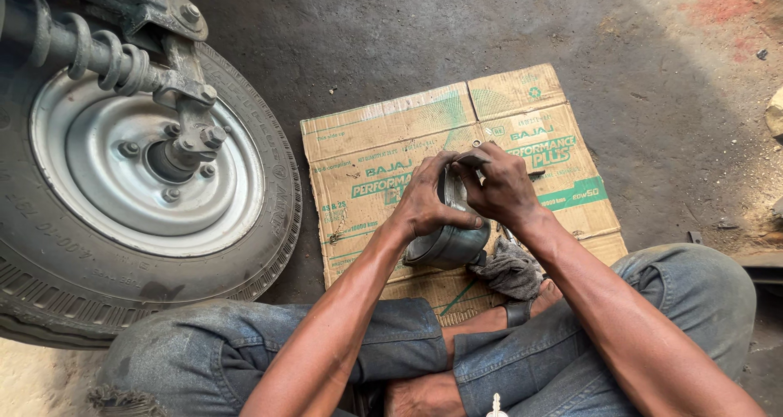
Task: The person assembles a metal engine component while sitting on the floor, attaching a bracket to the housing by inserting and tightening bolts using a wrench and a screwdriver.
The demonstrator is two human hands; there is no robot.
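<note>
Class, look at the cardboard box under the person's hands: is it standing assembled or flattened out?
Flattened: the cardboard box lies spread on the ground, its panels and creases showing.

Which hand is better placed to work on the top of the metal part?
Probably the right hand: its fingers sit at the top rim of the grey metal cylinder, while the left hand wraps its side, steadying it.

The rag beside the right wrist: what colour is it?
Grey, dirty-looking rag, seen in the head view.

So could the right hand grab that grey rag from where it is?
Probably yes. The rag lies bare on the cardboard just below the right hand. But that hand and the left hand are both gripping the round metal part, so it must let go first.
</note>
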